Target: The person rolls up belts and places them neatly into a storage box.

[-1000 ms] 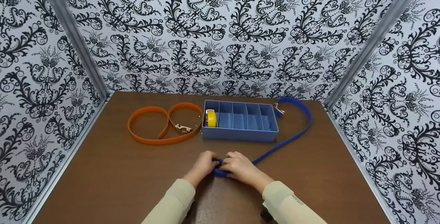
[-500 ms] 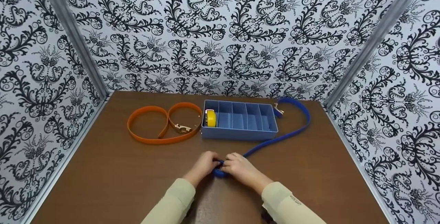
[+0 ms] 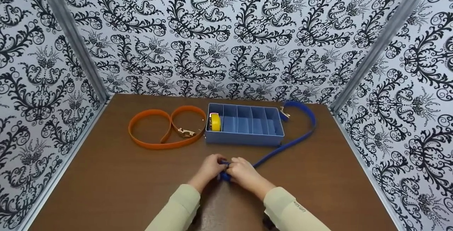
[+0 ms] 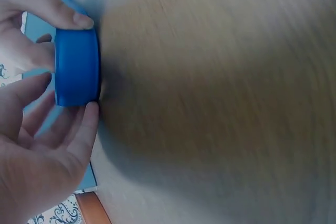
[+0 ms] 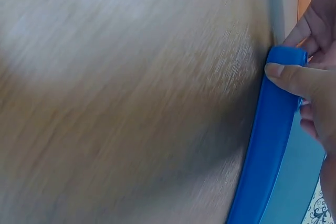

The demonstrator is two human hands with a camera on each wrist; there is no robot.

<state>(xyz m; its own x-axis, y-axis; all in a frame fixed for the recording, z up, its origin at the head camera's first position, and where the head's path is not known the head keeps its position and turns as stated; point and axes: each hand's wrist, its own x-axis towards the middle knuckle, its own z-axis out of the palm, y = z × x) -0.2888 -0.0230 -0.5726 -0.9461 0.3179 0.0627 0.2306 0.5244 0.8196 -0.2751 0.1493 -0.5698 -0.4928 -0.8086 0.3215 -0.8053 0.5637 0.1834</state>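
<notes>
A blue belt (image 3: 285, 147) lies in a curve from the right back of the table to my hands, its near end wound into a coil (image 4: 77, 69). My left hand (image 3: 208, 169) holds the left side of this coil, one fingertip at its lower edge in the left wrist view. From the right, my right hand (image 3: 244, 174) pinches the coil, the thumb (image 5: 275, 70) laid flat over the strap where it meets the roll. In the head view the fingers hide most of the coil. The belt's metal buckle (image 3: 284, 112) rests at the far end.
Behind the hands stands a blue divided box (image 3: 244, 139), a rolled yellow belt (image 3: 215, 122) in its leftmost compartment. An orange belt (image 3: 150, 146) with a metal buckle (image 3: 185, 133) lies in two loops left of the box. Patterned walls enclose the table (image 3: 106, 174).
The hands stay in nearly the same place while their fingers shift on the coil. The blue strap's loose length has shifted a little left.
</notes>
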